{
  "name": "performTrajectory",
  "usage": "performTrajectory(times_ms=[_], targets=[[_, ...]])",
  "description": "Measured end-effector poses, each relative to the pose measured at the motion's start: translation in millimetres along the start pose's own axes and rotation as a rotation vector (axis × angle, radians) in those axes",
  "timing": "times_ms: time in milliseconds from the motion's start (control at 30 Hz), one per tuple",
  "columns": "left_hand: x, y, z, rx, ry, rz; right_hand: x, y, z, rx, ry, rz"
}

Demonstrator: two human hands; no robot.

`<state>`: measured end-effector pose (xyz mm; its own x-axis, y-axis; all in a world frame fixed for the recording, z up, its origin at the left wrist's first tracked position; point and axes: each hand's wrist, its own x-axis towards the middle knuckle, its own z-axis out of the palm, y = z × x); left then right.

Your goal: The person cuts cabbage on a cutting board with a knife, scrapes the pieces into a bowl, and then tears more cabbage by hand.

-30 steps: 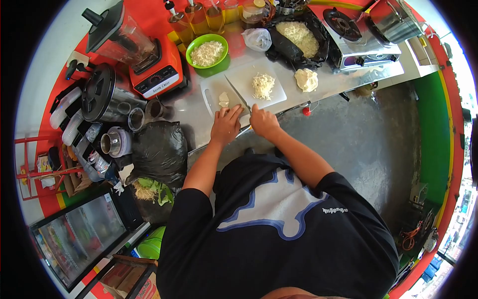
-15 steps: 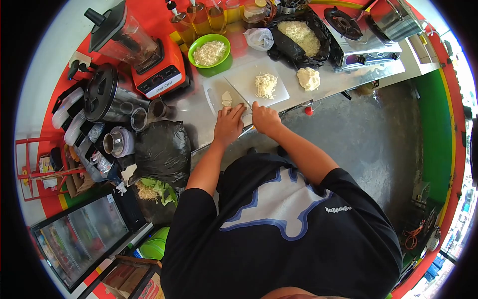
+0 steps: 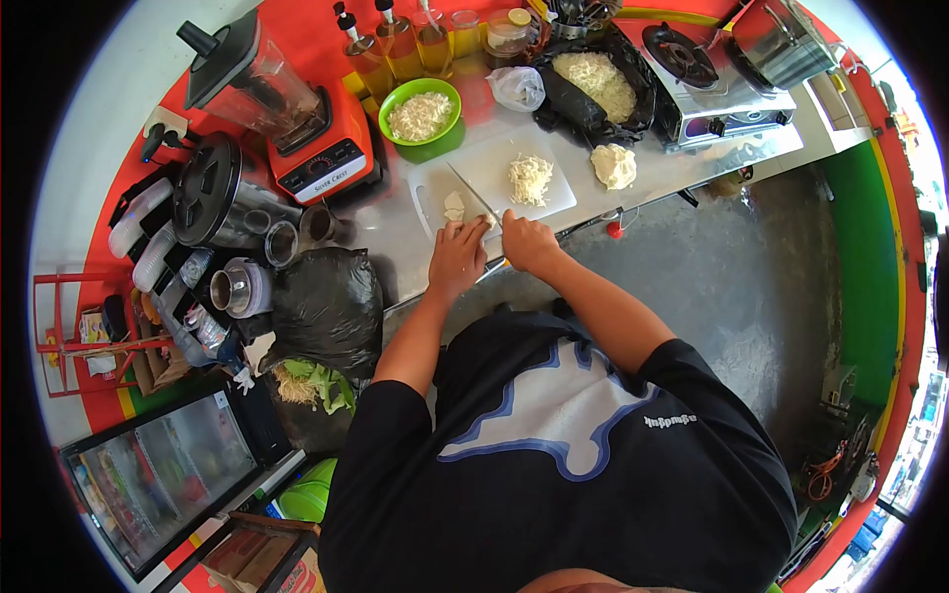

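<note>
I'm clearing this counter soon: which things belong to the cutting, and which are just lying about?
Job in hand:
knife, in the right hand
cutting board
pale slices
shredded pile
probably the green bowl

Apparently lying about:
blender
stove
pump bottles
plastic bag

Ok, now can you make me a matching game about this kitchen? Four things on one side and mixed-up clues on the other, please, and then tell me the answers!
Things:
1. knife
2. bowl
3. blender base
4. heap of pale shreds

Clues:
A. red
B. lying on the white cutting board
C. gripped by the right hand
D. green, with pale food inside

Right pairs: 1-C, 2-D, 3-A, 4-B
</note>
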<state>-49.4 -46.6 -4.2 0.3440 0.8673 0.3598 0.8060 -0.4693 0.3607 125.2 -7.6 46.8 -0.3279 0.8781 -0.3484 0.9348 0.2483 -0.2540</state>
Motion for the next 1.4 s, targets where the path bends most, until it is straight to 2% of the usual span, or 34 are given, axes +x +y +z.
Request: performTrajectory(times_ms=[100, 200, 433, 533, 733, 833, 1033, 1400], targets=[[0.2, 0.6, -1.8, -0.039, -0.014, -0.014, -9.8, 0.6, 2.8, -0.024, 0.006, -0.016], [0.0, -0.3, 0.2, -0.034, 0.026, -0.006, -22.4, -1.1, 14.3, -0.005, -0.037, 0.06], [0.0, 1.4, -2.7, -0.047, 0.001, -0.014, -5.3, -1.5, 10.1, -0.041, 0.018, -0.017], [0.0, 1.4, -2.3, -0.031, 0.018, -0.016, -13.2, -0.8, 7.1, -0.065, -0.04, -0.015], [-0.4, -1.3, 1.3, -0.028, 0.03, -0.019, -19.7, -3.0, 16.0, 0.043, -0.067, 0.085], [0.4, 0.1, 0.6, -0.042, 0.023, -0.04, -12.5, -2.8, 8.4, -0.032, -0.021, 0.011], [0.5, -2.3, 2.2, -0.045, -0.006, -0.073, -29.9, -5.7, 10.3, -0.052, -0.113, 0.054], [1.3, -1.0, 0.7, -0.039, -0.012, -0.1, -27.2, -12.6, 15.2, -0.073, -0.008, 0.02]])
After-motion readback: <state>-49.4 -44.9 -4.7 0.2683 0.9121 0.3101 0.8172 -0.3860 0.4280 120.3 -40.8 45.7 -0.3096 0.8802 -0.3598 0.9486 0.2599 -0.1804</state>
